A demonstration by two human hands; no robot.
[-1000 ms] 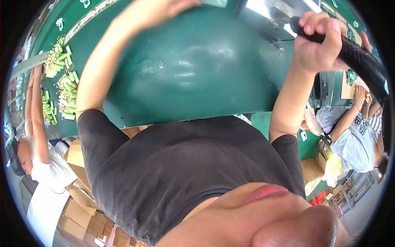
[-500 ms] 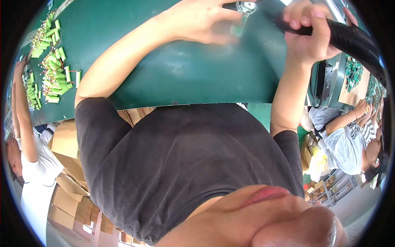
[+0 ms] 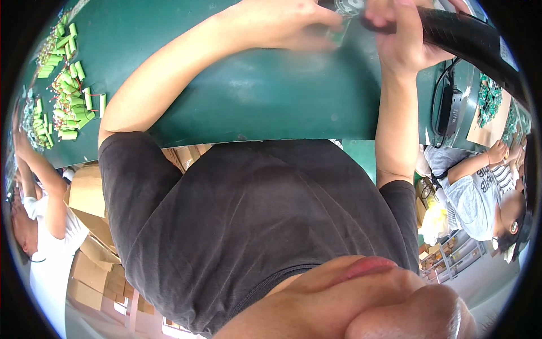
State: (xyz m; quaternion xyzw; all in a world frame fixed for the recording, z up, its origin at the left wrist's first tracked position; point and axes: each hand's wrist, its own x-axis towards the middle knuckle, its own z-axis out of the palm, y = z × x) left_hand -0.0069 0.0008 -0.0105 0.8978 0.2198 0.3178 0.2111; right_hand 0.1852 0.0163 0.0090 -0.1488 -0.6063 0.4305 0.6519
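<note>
The left hand (image 3: 276,25) has come in across the green surface (image 3: 254,96) and now rests near the far edge, its fingers curled loosely over a small pale piece (image 3: 341,34) that lies just beside the thick black hose (image 3: 468,39). The piece is blurred, so I cannot tell its kind or whether the fingers truly pinch it. A second ago that hand reached well beyond the hose end, almost out of sight; half a second ago it was drawing near a small shiny part. The right hand (image 3: 403,42) stays clenched around the hose, gripping it close to its open end, as it did in both earlier views. The hose end has moved closer to the left hand, so the two hands now work nearly touching, which looks to me like the hose being brought to the piece. Well away from the hose, green cylinders (image 3: 68,101) lie heaped on the surface, unchanged.
</note>
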